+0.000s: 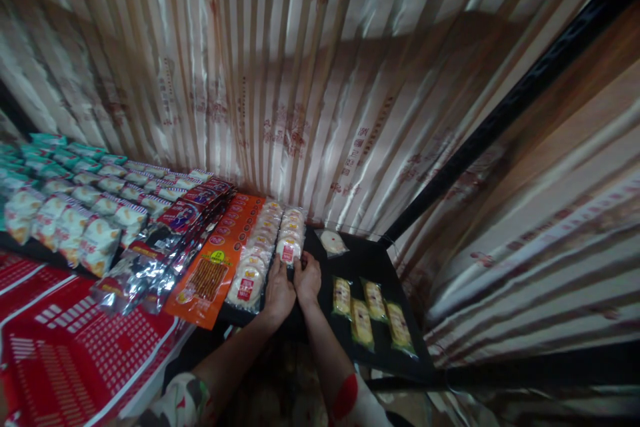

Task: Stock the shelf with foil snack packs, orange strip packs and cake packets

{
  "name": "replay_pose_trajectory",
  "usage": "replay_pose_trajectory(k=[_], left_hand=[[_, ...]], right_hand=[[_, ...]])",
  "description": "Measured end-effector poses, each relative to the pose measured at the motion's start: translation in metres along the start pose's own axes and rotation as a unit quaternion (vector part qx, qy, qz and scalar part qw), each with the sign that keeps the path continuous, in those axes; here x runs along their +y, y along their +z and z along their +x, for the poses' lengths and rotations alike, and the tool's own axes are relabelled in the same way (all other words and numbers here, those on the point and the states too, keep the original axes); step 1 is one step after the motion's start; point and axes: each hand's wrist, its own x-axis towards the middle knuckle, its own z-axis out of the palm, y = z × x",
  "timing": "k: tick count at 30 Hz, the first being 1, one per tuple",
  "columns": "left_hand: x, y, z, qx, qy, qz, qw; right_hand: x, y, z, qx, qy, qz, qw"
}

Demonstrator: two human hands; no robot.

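Round white rice crackers in clear packets stand in two overlapping rows on a black shelf. My left hand [279, 292] and my right hand [307, 278] meet at the near end of the right-hand row. Between their fingertips is the front rice cracker packet [289, 248], which has a red label; both hands are closed on its lower edge. Just left lies the longer rice cracker row [249, 280], close beside my left hand. A single rice cracker packet [331, 242] lies flat on the shelf behind and right of my right hand.
Left are an orange snack bag [215, 267], dark shiny packets [173, 233] and many white and teal bags [100, 233]. Several yellow snack packets [361, 323] lie right on the black shelf [325, 340]. A red basket [85, 347] stands lower left. A dark post and draped sheeting border the shelf.
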Motion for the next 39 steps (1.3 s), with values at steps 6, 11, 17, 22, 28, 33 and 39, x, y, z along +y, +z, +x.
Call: replay_pose_trajectory(k=[6, 11, 17, 22, 28, 33, 39], left_hand=[[-0.001, -0.002, -0.016, 0.017, 0.026, 0.006, 1.000], [0.002, -0.009, -0.040, 0.005, 0.039, 0.031, 0.999], [0.005, -0.009, -0.073, -0.031, 0.046, 0.049, 0.997], [0.006, -0.005, -0.101, -0.061, 0.069, 0.055, 0.994], [0.005, 0.000, -0.133, -0.112, 0.098, 0.053, 0.987], [-0.003, 0.011, -0.159, -0.175, 0.114, 0.058, 0.976], [-0.014, 0.027, -0.184, -0.251, 0.107, 0.069, 0.959]], right_hand=[[0.006, -0.003, -0.017, 0.038, -0.033, 0.056, 0.997], [0.010, -0.013, -0.041, 0.043, -0.057, 0.086, 0.994], [0.019, -0.030, -0.073, 0.031, -0.051, 0.106, 0.993], [0.028, -0.048, -0.100, 0.012, -0.034, 0.132, 0.991], [0.039, -0.067, -0.136, 0.004, -0.019, 0.141, 0.990], [0.059, -0.078, -0.170, 0.003, -0.010, 0.079, 0.997], [0.084, -0.087, -0.201, -0.017, 0.031, -0.055, 0.998]])
